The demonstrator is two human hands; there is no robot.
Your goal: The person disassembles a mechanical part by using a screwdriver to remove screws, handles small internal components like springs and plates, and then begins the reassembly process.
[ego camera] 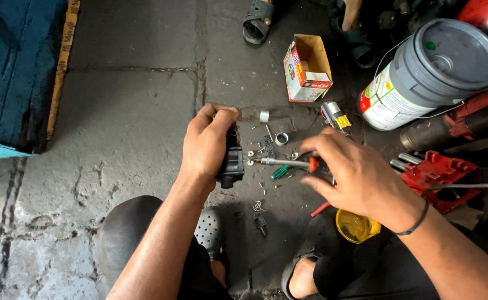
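Gripping the black part (232,158) with curled left hand (206,145) fingers, right hand (355,175) pinching the screwdriver (288,163); its tip could slip and scatter the loose screws (258,206).

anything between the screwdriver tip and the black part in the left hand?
Nothing visible. The right hand holds the screwdriver level, and its tip reaches the side of the black part gripped by the left hand. Loose washers lie on the floor beneath, not in the line.
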